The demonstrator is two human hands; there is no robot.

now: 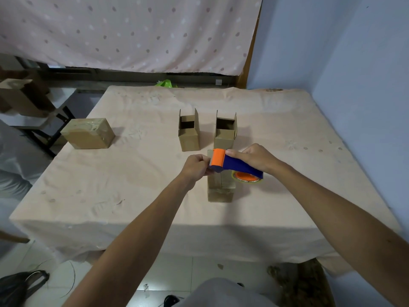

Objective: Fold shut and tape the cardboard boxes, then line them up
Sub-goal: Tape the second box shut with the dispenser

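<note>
Four boxes: brown cardboard, all on the cloth-covered table (132, 196).
Far-left box (87, 134): closed, glossy tape across the top; set well apart from the other three.
Middle box (188, 135): upright, top open, flaps standing up; inside in shadow, contents not discernible.
Right box (224, 135): upright, top open, flaps raised; near the middle box, a gap between them; inside dark, contents not discernible.
Near box (220, 188): top flaps folded shut, seam running lengthwise along the top; just in front of the right box, directly under the hands.
Tape dispenser (234, 166): blue body, orange front; held above the far end of the near box, toothed edge turned toward the left hand.
Tape roll (246, 178): orange core, yellowish rim; mounted under the rear of the tape dispenser, just to the right of the near box.
Left hand (198, 168): fingers curled, pinching at the toothed front of the tape dispenser; whether tape lies between the fingertips cannot be told.
Right hand (252, 157): wrapped round the blue body of the tape dispenser, thumb near the orange front.
Curtain (132, 34): pale pink, dotted, hanging behind the table.
Wall (332, 52): blue, to the right.
Spare cardboard (20, 100): on a side stand, left of the table.
Bag (20, 286): black, on the floor at lower left.
</note>
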